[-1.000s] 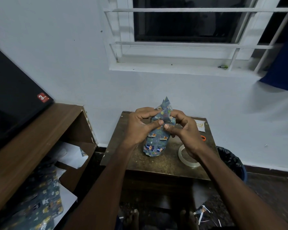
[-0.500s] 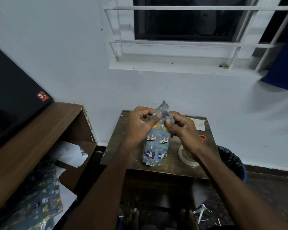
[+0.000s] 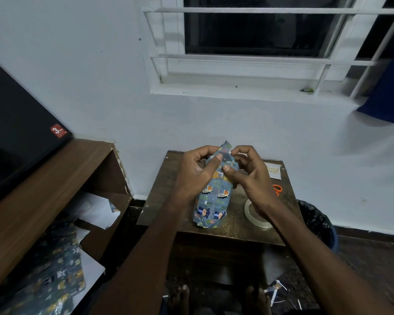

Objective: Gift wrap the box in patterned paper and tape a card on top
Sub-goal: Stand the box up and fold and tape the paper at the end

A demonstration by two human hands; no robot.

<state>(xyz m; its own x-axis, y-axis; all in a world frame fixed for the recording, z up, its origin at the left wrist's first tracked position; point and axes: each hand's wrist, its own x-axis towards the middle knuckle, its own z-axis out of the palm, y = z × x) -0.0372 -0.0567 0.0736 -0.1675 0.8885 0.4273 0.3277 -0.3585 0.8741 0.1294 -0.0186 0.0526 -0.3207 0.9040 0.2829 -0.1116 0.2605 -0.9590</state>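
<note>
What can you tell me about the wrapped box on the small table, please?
The wrapped box stands on its lower end on the brown table, leaning slightly. It is covered in blue-grey paper printed with small animals and leaves. The lower end looks folded shut; the upper end is a loose flap of paper that rises to a point. The left hand and right hand both pinch that upper paper, thumbs on the near face. A clear tape roll lies apart on its right.

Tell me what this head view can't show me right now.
- Top fold of the blue animal-print wrapped box: covered by left hand and right hand.
- Orange-handled scissors: blades behind right hand.
- Small white card: writing too small.
- Clear tape roll: partly behind right wrist.
</note>
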